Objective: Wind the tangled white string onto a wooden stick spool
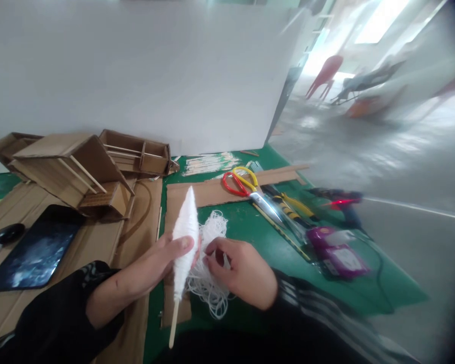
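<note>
My left hand point(161, 260) is closed around a wooden stick wound thickly with white string point(186, 222). The wound part tapers at both ends, and a bare length of stick point(173, 326) pokes out below. Its thumb lies across the front of the winding. Just to the right, my right hand point(246, 270) pinches white string between thumb and forefinger, though the strand itself is hard to make out. Behind and beneath both hands lies a loose tangled heap of white string point(215, 225), partly hidden by them.
Scissors point(256, 194) with red and yellow handles rest partly on a cardboard strip point(205, 192). Pliers point(301, 206), a purple packet point(337, 253) and a glue gun point(341, 202) lie right. Cardboard boxes point(68, 167) and a dark tablet point(36, 247) stand left. A white panel point(136, 76) rises behind.
</note>
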Demonstrator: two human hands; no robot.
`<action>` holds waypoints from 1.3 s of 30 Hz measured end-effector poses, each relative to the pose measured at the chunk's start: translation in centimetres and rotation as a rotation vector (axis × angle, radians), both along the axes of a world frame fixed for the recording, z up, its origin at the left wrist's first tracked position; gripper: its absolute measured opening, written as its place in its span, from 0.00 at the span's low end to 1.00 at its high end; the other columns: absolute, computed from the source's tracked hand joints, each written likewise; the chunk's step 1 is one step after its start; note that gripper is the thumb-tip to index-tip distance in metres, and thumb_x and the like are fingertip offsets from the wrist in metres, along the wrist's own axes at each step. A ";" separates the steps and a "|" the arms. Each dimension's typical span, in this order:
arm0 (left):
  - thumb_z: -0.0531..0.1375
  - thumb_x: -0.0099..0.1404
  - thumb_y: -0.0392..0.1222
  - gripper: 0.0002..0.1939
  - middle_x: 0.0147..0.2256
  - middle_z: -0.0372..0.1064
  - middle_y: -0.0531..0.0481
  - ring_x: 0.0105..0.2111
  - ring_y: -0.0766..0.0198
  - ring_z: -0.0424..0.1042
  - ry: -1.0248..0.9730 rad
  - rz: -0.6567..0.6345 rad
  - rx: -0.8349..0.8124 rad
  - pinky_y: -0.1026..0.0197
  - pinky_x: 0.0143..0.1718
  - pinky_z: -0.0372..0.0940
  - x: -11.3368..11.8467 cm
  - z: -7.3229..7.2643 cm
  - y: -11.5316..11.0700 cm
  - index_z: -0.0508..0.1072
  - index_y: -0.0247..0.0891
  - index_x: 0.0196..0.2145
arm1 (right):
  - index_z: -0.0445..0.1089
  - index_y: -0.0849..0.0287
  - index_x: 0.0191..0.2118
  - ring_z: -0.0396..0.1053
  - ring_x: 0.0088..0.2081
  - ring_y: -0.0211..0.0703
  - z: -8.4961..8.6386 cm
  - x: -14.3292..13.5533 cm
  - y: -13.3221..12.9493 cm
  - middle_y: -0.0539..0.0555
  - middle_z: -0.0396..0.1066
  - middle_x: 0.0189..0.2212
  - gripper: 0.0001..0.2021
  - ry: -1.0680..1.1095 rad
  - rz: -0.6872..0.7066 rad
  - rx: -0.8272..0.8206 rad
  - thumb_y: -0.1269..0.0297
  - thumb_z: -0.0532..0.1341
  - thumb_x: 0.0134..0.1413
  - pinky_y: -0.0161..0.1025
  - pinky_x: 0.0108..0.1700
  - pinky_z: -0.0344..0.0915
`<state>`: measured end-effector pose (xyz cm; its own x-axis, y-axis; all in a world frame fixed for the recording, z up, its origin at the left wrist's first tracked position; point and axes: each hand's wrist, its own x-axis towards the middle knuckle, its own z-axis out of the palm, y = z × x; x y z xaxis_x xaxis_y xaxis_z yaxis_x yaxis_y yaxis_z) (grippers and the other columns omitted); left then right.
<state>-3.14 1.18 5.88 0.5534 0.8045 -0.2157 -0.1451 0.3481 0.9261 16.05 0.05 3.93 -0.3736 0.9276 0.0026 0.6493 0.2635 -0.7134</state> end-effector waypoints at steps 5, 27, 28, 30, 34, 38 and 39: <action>0.60 0.59 0.61 0.23 0.25 0.62 0.52 0.26 0.66 0.60 0.030 0.026 -0.038 0.63 0.31 0.57 -0.2 -0.8 0.0 0.66 0.35 0.28 | 0.68 0.58 0.32 0.60 0.24 0.34 -0.8 0.0 0.1 0.46 0.65 0.22 0.03 0.116 -0.032 -0.048 0.68 0.57 0.55 0.33 0.28 0.55; 0.51 0.67 0.59 0.22 0.26 0.65 0.53 0.24 0.68 0.62 0.316 0.000 0.294 0.66 0.25 0.59 1.1 -1.3 -0.7 0.68 0.36 0.32 | 0.64 0.58 0.26 0.63 0.24 0.33 1.8 1.3 -2.6 0.46 0.69 0.21 0.15 0.197 -0.042 -0.178 0.59 0.53 0.63 0.30 0.28 0.57; 0.50 0.68 0.59 0.22 0.25 0.64 0.53 0.23 0.68 0.61 0.323 -0.010 0.300 0.66 0.24 0.58 1.0 -1.4 -0.7 0.68 0.36 0.32 | 0.65 0.58 0.26 0.64 0.24 0.34 1.6 1.8 -2.4 0.47 0.70 0.21 0.16 0.197 -0.055 -0.155 0.58 0.52 0.64 0.30 0.29 0.58; 0.49 0.69 0.57 0.21 0.26 0.62 0.53 0.24 0.68 0.60 0.357 -0.005 0.327 0.66 0.25 0.57 0.9 -1.5 -0.6 0.67 0.36 0.33 | 0.66 0.58 0.26 0.64 0.22 0.34 1.3 2.7 -2.2 0.47 0.69 0.20 0.18 0.169 -0.089 -0.074 0.57 0.51 0.65 0.31 0.28 0.58; 0.46 0.71 0.53 0.21 0.25 0.56 0.55 0.25 0.68 0.57 0.423 -0.010 0.424 0.65 0.28 0.54 0.8 -1.6 -0.7 0.62 0.38 0.27 | 0.70 0.57 0.32 0.65 0.21 0.35 0.3 4.0 -1.9 0.46 0.69 0.21 0.14 0.075 -0.195 0.169 0.59 0.51 0.66 0.31 0.27 0.59; 0.43 0.73 0.51 0.22 0.25 0.55 0.55 0.27 0.67 0.57 0.404 -0.059 0.477 0.64 0.32 0.54 0.7 -1.2 -0.8 0.58 0.38 0.24 | 0.70 0.58 0.44 0.72 0.25 0.39 -1.1 5.1 -1.2 0.48 0.74 0.24 0.12 -0.077 -0.328 0.420 0.61 0.51 0.65 0.33 0.30 0.63; 0.43 0.73 0.50 0.22 0.25 0.55 0.55 0.28 0.66 0.57 0.405 -0.078 0.481 0.64 0.32 0.54 0.7 -1.0 -0.8 0.58 0.38 0.24 | 0.71 0.58 0.45 0.73 0.26 0.40 -1.4 5.4 -1.0 0.49 0.75 0.25 0.13 -0.119 -0.345 0.459 0.61 0.51 0.65 0.33 0.30 0.63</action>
<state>-2.44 0.33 4.85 0.5648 0.8240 -0.0447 0.2585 -0.1252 0.9579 21.45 -0.96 2.49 -0.0727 0.9097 0.4090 0.8211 0.2873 -0.4932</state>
